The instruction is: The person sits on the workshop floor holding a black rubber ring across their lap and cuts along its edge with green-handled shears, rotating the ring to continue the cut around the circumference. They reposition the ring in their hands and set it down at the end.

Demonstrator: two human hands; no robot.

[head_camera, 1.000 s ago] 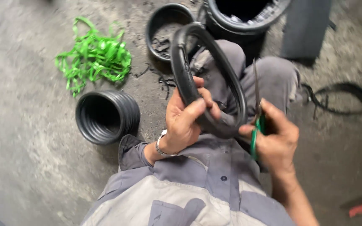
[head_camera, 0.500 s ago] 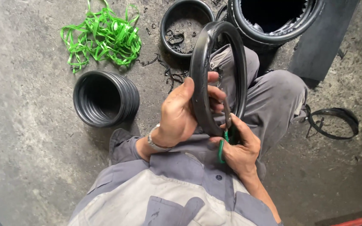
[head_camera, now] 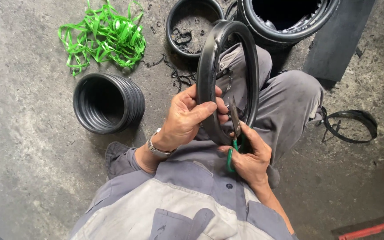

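Note:
My left hand [head_camera: 187,116] grips a black rubber ring [head_camera: 250,66] at its lower left side and holds it upright over my lap. My right hand [head_camera: 250,156] holds green-handled scissors [head_camera: 234,129], whose blades point up inside the ring near its lower rim. Both hands are close together above my grey trousers [head_camera: 290,102].
A stack of black rubber rings [head_camera: 108,103] stands on the concrete floor to the left. A heap of green plastic straps [head_camera: 103,35] lies behind it. A black round tub [head_camera: 174,18] with rubber trimmings and a large tyre [head_camera: 290,31] are ahead. A loose black strip [head_camera: 350,126] lies at the right.
The ring has been turned and brought lower. My right hand moved the scissors left, up to the ring's lower rim.

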